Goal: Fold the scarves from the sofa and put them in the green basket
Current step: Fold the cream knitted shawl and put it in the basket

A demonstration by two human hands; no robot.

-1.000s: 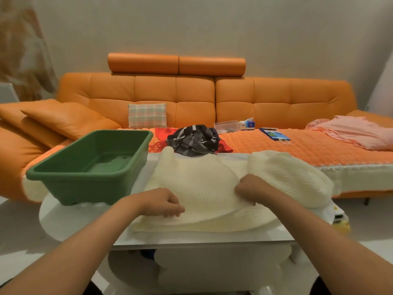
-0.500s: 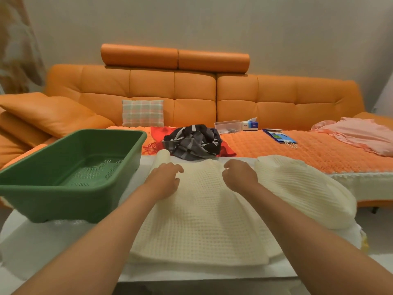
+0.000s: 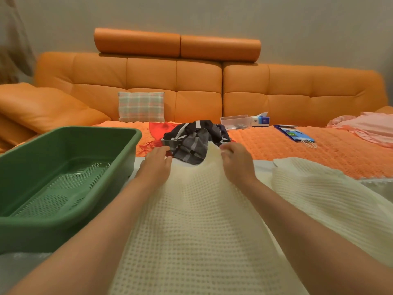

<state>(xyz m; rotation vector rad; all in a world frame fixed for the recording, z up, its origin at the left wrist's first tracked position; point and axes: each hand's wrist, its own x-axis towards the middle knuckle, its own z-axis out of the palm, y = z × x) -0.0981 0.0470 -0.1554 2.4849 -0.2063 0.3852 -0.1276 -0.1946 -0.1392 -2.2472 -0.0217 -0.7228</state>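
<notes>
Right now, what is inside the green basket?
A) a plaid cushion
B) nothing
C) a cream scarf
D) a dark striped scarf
B: the green basket shows only its bare perforated floor; the cream scarf lies beside it, gripped by the left hand and right hand.

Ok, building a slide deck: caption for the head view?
Left hand and right hand hold the far edge of a cream waffle-knit scarf beside a green plastic basket.

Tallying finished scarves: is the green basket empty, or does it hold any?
Empty: the green basket shows a bare perforated floor; the cream scarf lies outside, beside it.
</notes>
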